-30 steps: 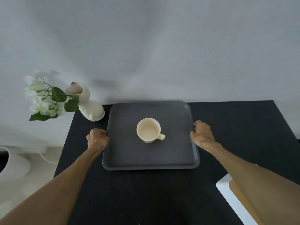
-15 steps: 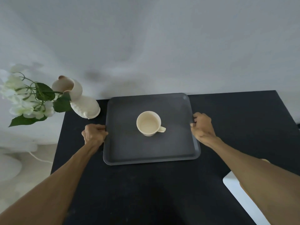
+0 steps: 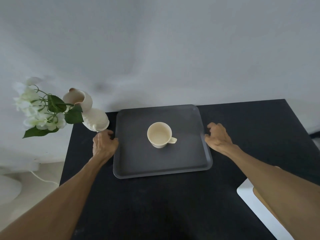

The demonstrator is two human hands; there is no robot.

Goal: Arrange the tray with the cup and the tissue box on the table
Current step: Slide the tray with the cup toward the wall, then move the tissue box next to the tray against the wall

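A dark grey tray [image 3: 135, 163] lies flat on the black table [image 3: 155, 205], its far edge close to the wall. A cream cup [image 3: 159, 135] stands upright in the tray's middle, empty, with its handle pointing right. My left hand [image 3: 103, 144] is curled over the tray's left rim. My right hand [image 3: 219, 138] hovers just beside the right rim with its fingers spread, holding nothing. No tissue box is clearly in view.
A white vase [image 3: 93, 116] with white flowers [image 3: 38, 110] stands at the table's far left corner, right behind my left hand. A white object with a tan top [image 3: 249, 196] sits at the lower right, partly hidden by my right forearm.
The tray has settled on the table near the wall. My right hand has opened and come off the right rim; my left hand stays at the left rim.
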